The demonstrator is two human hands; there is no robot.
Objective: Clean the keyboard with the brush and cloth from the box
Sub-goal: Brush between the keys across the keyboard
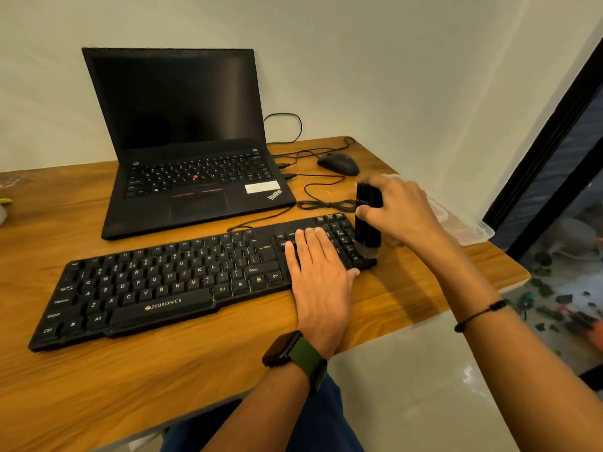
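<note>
Left hand lay flat, fingers straight, pressing the keyboard on a wooden table against a pale wall. Right hand gripped the upright brush, bristles at the numpad edge. Behind it, seemingly a clear box.

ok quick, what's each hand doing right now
Left hand: open, flat on the keyboard.
Right hand: gripping the brush.
</note>
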